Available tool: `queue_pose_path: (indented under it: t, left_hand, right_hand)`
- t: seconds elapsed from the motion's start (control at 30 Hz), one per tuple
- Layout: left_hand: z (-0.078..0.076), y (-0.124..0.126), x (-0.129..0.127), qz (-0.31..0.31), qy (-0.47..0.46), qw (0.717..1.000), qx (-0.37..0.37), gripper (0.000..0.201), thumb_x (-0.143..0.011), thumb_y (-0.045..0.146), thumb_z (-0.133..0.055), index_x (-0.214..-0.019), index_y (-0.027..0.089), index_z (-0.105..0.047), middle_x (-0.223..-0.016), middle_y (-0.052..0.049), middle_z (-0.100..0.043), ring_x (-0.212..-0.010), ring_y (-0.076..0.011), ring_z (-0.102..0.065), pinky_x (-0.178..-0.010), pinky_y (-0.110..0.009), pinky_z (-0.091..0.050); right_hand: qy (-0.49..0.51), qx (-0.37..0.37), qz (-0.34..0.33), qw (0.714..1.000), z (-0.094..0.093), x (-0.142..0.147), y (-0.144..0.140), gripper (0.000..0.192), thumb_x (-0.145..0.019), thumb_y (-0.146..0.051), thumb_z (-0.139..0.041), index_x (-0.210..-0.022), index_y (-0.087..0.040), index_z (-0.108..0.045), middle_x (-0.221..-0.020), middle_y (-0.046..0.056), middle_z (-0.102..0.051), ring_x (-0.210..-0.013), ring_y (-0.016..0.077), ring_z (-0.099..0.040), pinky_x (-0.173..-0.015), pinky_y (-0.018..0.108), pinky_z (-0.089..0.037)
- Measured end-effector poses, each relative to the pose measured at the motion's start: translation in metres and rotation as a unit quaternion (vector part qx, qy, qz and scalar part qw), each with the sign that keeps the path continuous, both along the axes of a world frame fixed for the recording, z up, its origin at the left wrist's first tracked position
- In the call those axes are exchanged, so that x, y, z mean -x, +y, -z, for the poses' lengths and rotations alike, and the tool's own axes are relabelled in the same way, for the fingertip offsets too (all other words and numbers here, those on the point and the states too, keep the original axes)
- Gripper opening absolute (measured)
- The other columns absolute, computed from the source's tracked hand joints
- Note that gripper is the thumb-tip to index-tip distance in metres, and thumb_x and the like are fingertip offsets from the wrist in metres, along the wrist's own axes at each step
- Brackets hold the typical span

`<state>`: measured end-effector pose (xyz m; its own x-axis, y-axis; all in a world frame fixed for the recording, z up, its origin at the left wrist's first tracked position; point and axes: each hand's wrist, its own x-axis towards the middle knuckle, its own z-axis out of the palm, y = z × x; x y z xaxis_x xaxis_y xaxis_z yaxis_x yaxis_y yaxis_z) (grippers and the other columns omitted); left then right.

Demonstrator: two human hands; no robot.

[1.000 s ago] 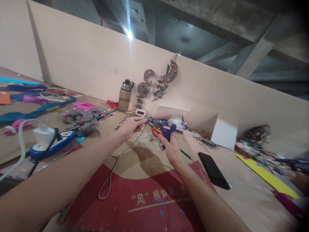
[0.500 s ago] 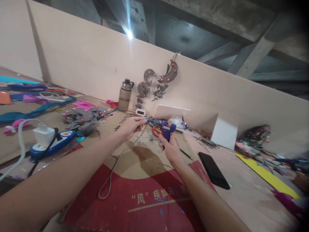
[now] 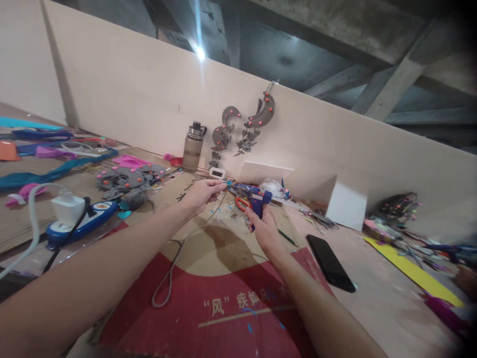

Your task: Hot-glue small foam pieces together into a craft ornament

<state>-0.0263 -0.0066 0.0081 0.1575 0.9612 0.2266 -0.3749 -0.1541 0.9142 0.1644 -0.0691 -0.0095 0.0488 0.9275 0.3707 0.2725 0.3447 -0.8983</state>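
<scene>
The right hand (image 3: 265, 229) grips the handle of a blue glue gun (image 3: 257, 197), its fingers wrapped tight around the grip, with the nozzle pointing left toward the left hand (image 3: 203, 193). The left hand's fingers are pinched together on a small piece (image 3: 224, 185) held right at the tip of the gun; the piece is too small to make out. Both hands work above a sheet of brown and red cardboard (image 3: 223, 298) that lies on the desk (image 3: 372, 298), toward its far edge near the wall. A grey cord (image 3: 169, 278) loops across the cardboard below the left forearm. Orange-handled scissors (image 3: 242, 203) lie just beside the gun. A black phone (image 3: 330, 269) rests on the desk to the right of the right wrist. To the left sit a white plug on a blue power strip (image 3: 80, 219), and further back a grey bottle (image 3: 194, 147) stands against the wall, next to grey ornaments with pink dots (image 3: 244, 127) hanging there. A yellow strip (image 3: 413, 271) lies at the far right
</scene>
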Motion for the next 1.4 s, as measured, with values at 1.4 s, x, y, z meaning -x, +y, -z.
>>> queue_pose_path:
  t: [1.4]
  left_hand:
    - [-0.019,-0.052,-0.030,-0.106,0.267,0.928,-0.239,0.013,-0.075,0.023,-0.061,-0.078,0.018,-0.072,-0.077,-0.004,-0.069,-0.072,-0.0157,-0.060,-0.069,-0.026,-0.044]
  right_hand:
    - [0.137,-0.006,-0.060,0.989,-0.021,0.015,-0.013,0.024,-0.077,-0.035,-0.058,-0.094,-0.024,-0.046,-0.069,-0.007,-0.044,-0.047,0.0052,-0.036,-0.039,0.016,-0.029]
